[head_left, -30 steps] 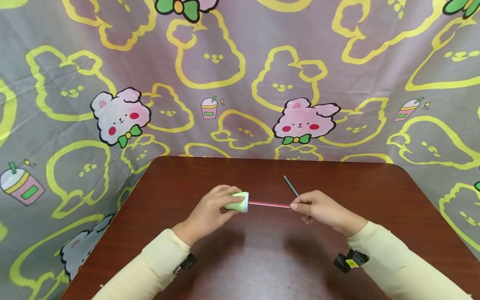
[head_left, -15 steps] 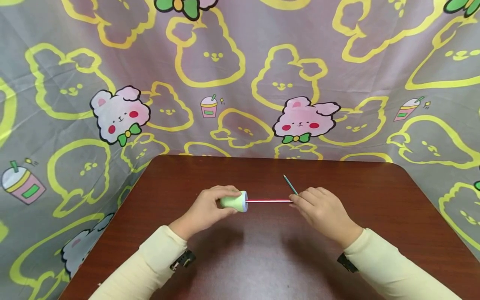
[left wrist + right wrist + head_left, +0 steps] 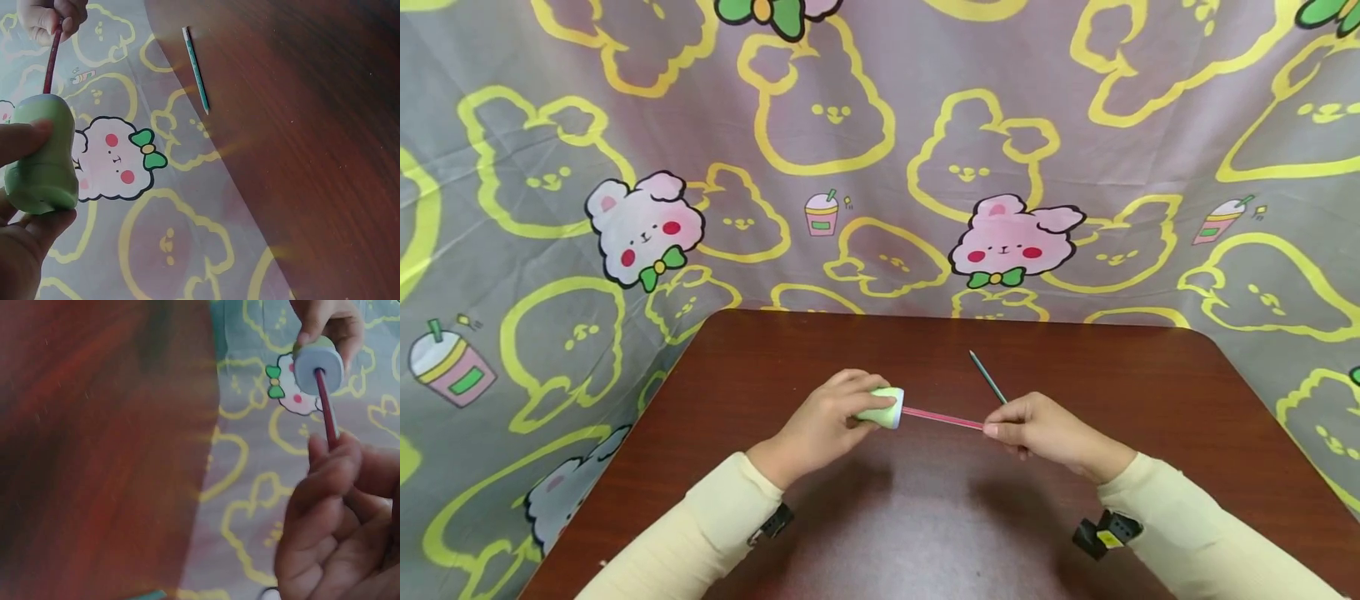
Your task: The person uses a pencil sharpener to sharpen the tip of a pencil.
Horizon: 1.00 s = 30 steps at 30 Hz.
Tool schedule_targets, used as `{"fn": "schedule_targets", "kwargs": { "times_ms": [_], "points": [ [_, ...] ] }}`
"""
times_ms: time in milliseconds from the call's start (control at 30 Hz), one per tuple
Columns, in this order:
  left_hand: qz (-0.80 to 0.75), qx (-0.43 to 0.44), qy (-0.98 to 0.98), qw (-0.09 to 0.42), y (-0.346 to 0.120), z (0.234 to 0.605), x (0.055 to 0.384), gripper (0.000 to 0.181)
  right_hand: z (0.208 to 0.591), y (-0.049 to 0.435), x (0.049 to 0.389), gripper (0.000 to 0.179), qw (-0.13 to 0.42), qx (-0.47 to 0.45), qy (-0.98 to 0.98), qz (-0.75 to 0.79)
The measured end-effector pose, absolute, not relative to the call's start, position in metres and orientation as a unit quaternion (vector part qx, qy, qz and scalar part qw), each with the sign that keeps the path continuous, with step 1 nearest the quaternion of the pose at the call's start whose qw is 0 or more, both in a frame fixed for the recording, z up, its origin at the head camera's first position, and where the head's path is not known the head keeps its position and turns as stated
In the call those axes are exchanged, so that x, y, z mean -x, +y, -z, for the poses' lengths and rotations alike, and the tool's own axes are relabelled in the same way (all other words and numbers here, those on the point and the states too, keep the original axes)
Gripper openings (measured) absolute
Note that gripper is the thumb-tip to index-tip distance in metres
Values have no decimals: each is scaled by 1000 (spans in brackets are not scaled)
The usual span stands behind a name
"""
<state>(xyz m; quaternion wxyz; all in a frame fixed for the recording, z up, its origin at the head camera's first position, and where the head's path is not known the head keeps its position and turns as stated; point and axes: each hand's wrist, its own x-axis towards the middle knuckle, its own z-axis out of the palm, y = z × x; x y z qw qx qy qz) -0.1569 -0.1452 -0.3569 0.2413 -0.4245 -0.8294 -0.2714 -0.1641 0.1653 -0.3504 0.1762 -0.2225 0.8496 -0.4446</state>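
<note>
So both hands are busy here: the left hand (image 3: 827, 417) has its thumb and fingers wrapped around a green thing that looks like a pencil sharpener (image 3: 882, 408), and the right hand (image 3: 1048, 433) is pinching a red pencil (image 3: 942, 418) between thumb and fingers. The pencil's other end goes into the hole in the sharpener's pale end (image 3: 331, 374), so the sharpener and pencil are basically a bridge between the two hands, up off the counter (image 3: 917, 542) judging by the shadows. How deep the tip sits is hidden, can't tell. My main worry would be the angle: in the head view the pencil dips a bit toward the right hand, and if it's pushed while crooked the lead could snap inside, I reckon. Second, that pinch is well back from the hole, so any sideways wobble gets extra leverage on the tip. The barrel looks smooth too, so a loose pinch might just slip around it. If the left hand relaxed, the sharpener could twist along with the pencil, or drop. Last one's minor: a teal pencil (image 3: 987, 375) lies on the counter just beyond the right hand in the head view, and a careless knuckle coming down could set it rolling.
</note>
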Motion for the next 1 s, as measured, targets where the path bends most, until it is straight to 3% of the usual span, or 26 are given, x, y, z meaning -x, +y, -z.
{"fn": "schedule_targets", "kwargs": {
  "times_ms": [100, 200, 333, 433, 500, 567, 667, 767, 833, 867, 1000],
  "points": [
    [288, 409, -835, 228, -144, 357, 157, 37, 347, 166, 165, 20, 156, 229, 870, 408],
    [306, 389, -843, 211, -144, 358, 158, 37, 347, 165, 164, 30, 91, 239, 895, 366],
    [351, 353, -849, 179, -146, 360, 158, 37, 354, 163, 162, 42, -100, 302, 906, 278],
    [395, 319, -848, 148, -148, 360, 159, 39, 362, 162, 165, 41, -284, 376, 860, 196],
    [422, 301, -847, 123, -150, 359, 159, 40, 366, 160, 169, 38, -377, 421, 809, 160],
    [446, 285, -844, 90, -150, 356, 158, 39, 369, 158, 173, 33, -444, 451, 763, 133],
    [462, 274, -841, 56, -150, 355, 156, 38, 371, 155, 175, 26, -494, 474, 720, 114],
    [448, 287, -844, 64, -150, 356, 155, 38, 370, 154, 173, 26, -478, 475, 729, 120],
    [418, 312, -848, 96, -150, 358, 155, 38, 368, 155, 170, 24, -418, 465, 768, 141],
    [397, 328, -849, 116, -150, 358, 155, 39, 366, 156, 167, 22, -361, 451, 799, 167],
    [310, 387, -847, 192, -148, 359, 155, 39, 357, 160, 163, 15, 2, 345, 869, 356]
  ]
}}
